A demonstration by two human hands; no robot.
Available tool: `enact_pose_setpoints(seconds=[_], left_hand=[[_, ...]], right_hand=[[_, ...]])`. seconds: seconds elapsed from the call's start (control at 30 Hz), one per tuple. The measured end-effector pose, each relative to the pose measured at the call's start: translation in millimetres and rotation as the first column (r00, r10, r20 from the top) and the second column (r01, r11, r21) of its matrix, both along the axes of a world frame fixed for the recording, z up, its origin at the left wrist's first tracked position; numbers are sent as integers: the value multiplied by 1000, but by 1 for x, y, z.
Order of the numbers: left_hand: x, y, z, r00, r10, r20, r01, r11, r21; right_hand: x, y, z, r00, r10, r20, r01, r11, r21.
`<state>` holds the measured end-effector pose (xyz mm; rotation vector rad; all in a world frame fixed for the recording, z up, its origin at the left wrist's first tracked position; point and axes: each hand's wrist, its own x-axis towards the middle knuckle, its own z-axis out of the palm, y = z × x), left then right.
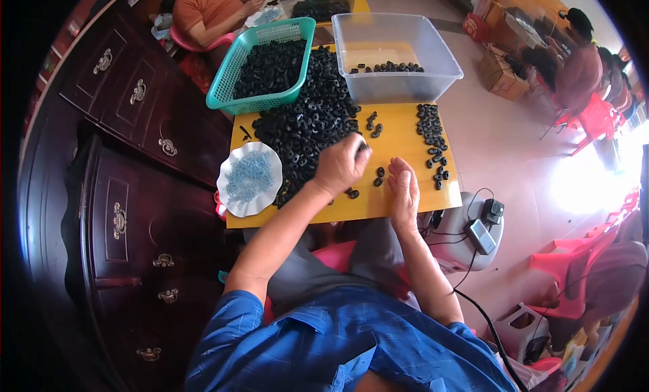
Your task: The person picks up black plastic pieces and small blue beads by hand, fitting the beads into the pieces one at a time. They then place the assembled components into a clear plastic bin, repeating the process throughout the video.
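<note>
Right of the scalloped white dish point(254, 207) and beside the heap of black parts point(307, 131), our left hand point(342, 163) curls its fingers around a small black piece point(364, 148) above the yellow worktop point(399, 129); near two loose pieces point(379, 177), our right hand's point(403, 194) fingers are released, loosely extended.

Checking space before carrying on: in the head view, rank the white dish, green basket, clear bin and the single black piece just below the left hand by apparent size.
1. Clear bin
2. Green basket
3. White dish
4. Single black piece
</note>
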<state>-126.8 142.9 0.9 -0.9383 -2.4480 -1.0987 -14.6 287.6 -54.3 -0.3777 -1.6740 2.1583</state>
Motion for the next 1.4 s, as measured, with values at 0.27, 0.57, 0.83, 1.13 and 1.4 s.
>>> enact_pose_setpoints(seconds=[0.27,0.57,0.83,1.13,1.4], left_hand=[[-102,-35,40,969,213,-127,-209,977,46],[-192,-33,84,939,281,-195,-333,886,-324],[-230,-3,74,958,-4,-286,-216,644,-734],[-233,-8,49,919,-27,-394,-273,677,-684],[-207,-48,65,874,-2,-485,-227,882,-414]], right_hand=[[0,-2,6,999,-37,15,35,993,111],[2,-8,18,999,-39,-30,49,847,530],[4,-8,22,999,-21,-36,38,821,570],[4,-8,21,1000,-21,-19,28,818,575],[-2,-5,18,998,-69,1,66,952,298]])
